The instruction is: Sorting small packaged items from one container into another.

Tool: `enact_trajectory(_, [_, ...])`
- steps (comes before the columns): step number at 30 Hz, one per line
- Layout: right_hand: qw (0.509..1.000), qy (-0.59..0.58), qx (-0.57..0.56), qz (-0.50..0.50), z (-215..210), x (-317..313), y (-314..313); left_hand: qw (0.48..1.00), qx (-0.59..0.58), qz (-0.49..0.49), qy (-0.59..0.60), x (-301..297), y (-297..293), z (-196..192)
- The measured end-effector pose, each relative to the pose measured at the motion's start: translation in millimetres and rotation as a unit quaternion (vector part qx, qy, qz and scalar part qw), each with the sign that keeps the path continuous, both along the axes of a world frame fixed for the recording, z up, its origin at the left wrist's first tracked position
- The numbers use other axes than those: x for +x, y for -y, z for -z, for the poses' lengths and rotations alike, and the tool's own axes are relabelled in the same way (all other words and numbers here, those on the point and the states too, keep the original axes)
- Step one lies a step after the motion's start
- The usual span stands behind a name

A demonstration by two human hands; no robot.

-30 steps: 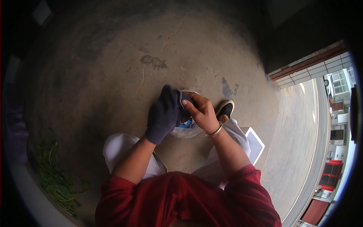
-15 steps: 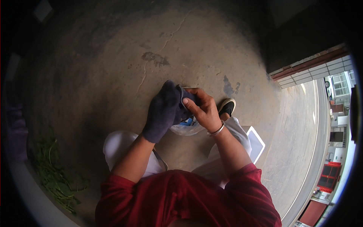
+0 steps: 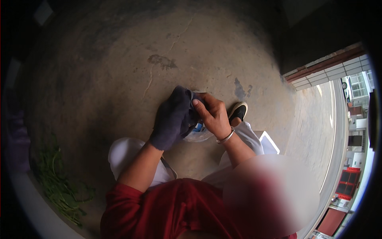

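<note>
A dark purple-grey cloth [image 3: 169,127] covers my left hand [image 3: 175,115] down to the wrist, so its fingers are hidden. My right hand [image 3: 215,115] meets it at its right side, thumb on top and fingers curled behind, pinching a bunched dark part with a paler edge. Whether that part belongs to the same cloth is unclear. Below both hands, between my knees, stands a clear plastic container or bag [image 3: 199,136] with something blue [image 3: 198,127] inside, partly hidden by the cloth.
Leafy green stalks [image 3: 61,187] lie on the concrete floor [image 3: 119,79] at the left. Beyond my right knee is a white-rimmed box-like object [image 3: 269,143]. A low tiled wall [image 3: 330,73] stands at the right, with a road beyond. A blurred pale shape [image 3: 286,191] covers my right sleeve.
The cloth over my left hand has shifted slightly and looks more bunched against my right hand. A blurred pale shape has appeared at the lower right.
</note>
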State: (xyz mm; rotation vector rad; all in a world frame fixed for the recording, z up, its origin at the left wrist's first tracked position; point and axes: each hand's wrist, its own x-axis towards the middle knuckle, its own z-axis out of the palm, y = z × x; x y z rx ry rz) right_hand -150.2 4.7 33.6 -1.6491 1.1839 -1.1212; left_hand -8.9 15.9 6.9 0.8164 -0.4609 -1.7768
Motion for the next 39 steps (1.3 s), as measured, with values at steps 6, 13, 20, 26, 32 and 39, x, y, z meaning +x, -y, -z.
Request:
enact_trajectory(6, [0.969, 0.159, 0.186, -0.021, -4, -10, 3, 0.876, -0.237, -0.039, 0.417, 3, 3, -16])
enact_trajectory(13, [0.955, 0.205, 0.210, -0.046, -14, 1, -4, 0.771, -0.316, 0.009, 0.553, 10, -2, -34])
enact_trajectory(20, [0.906, 0.331, 0.256, -0.059, -11, -13, 5, 0.770, -0.284, 0.011, 0.571, 5, 5, -41])
enact_trajectory(26, [0.913, 0.323, 0.237, -0.077, -16, -19, 3, 0.820, -0.305, 0.007, 0.483, 6, -2, -48])
enact_trajectory(32, [0.990, 0.114, 0.079, -0.003, -15, -28, 5, 0.731, -0.385, 0.056, 0.561, 8, 8, -19])
enact_trajectory(39, [0.985, -0.085, -0.146, -0.046, -27, -21, 4, 0.932, -0.237, 0.055, 0.269, 11, 3, 1])
